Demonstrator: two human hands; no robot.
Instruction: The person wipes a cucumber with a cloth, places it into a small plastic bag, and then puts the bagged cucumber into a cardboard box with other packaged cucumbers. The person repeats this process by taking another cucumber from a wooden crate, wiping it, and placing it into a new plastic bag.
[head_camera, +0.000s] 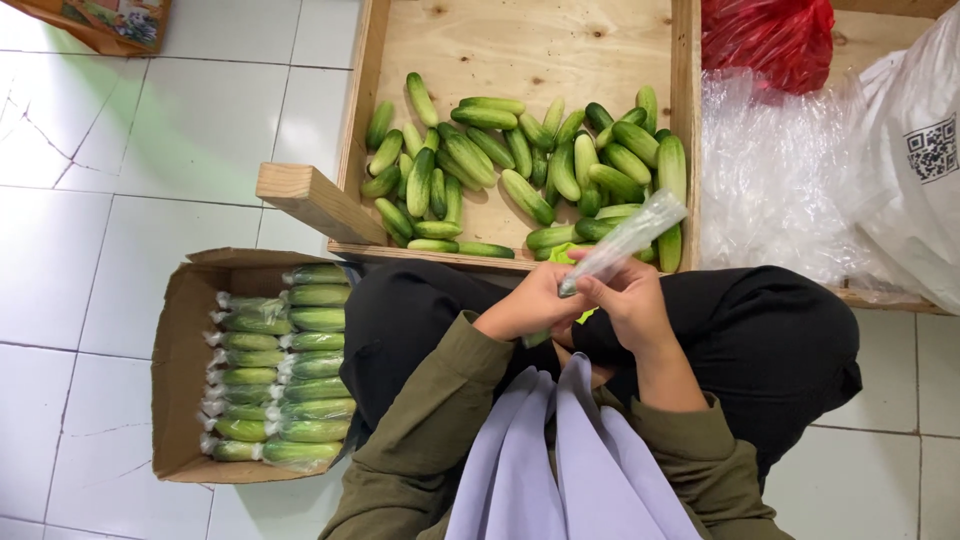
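Both hands (585, 300) grasping clear plastic sleeve (625, 240); cardboard box (180, 330) of wrapped cucumbers (280, 375) left.

Both hands (585, 300) together at lap, fingers (580, 283) pinched.

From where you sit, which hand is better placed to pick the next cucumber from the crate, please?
Probably the right hand: it lies closer to the cucumbers in the crate, while the left hand is nearer the box. Both hold the bag now.
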